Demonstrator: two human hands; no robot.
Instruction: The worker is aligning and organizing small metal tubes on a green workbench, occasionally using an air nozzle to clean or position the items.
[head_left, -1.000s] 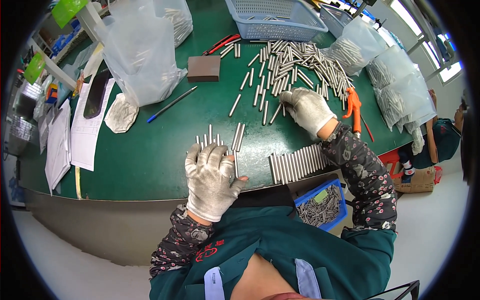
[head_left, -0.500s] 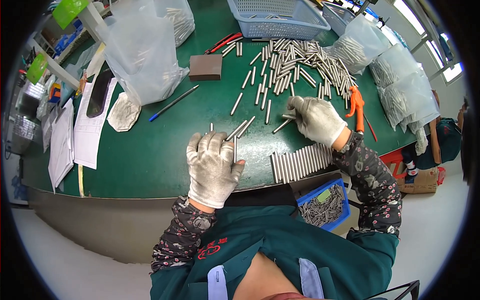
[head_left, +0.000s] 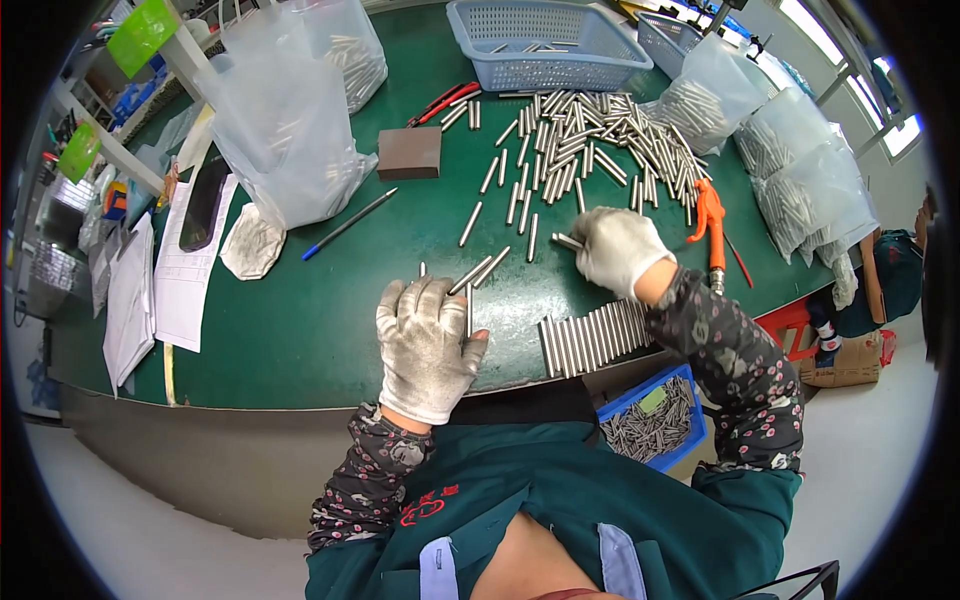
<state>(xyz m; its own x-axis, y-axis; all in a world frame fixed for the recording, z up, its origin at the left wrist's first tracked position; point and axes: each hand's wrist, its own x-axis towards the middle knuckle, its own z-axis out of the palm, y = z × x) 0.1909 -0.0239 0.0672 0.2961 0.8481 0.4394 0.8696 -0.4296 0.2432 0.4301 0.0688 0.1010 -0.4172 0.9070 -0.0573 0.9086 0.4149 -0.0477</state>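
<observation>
One metal pin (head_left: 567, 242) pokes out leftward from my right hand (head_left: 617, 250) in the head view, its other end clamped between my fingers. My left hand (head_left: 425, 350) lies palm down, fingers stretched out nearly side by side over a few short pins (head_left: 483, 270); I cannot tell whether they pinch any underneath. A loose heap (head_left: 590, 135) spreads beyond my hands, and a tidy row (head_left: 596, 338) lies near me, its right end by my sleeve (head_left: 700, 330).

I judge a firm pinch and a raised wrist best, so the sleeve doesn't knock the row askew; light pressure on the left should stop pins rolling.

Between my left hand and the row, bare green bench (head_left: 515, 335) gives me sideways room. The front edge (head_left: 280, 408) is close, with a blue bin (head_left: 703, 430) below. Rightward, an orange air gun (head_left: 711, 215) narrows the way.
</observation>
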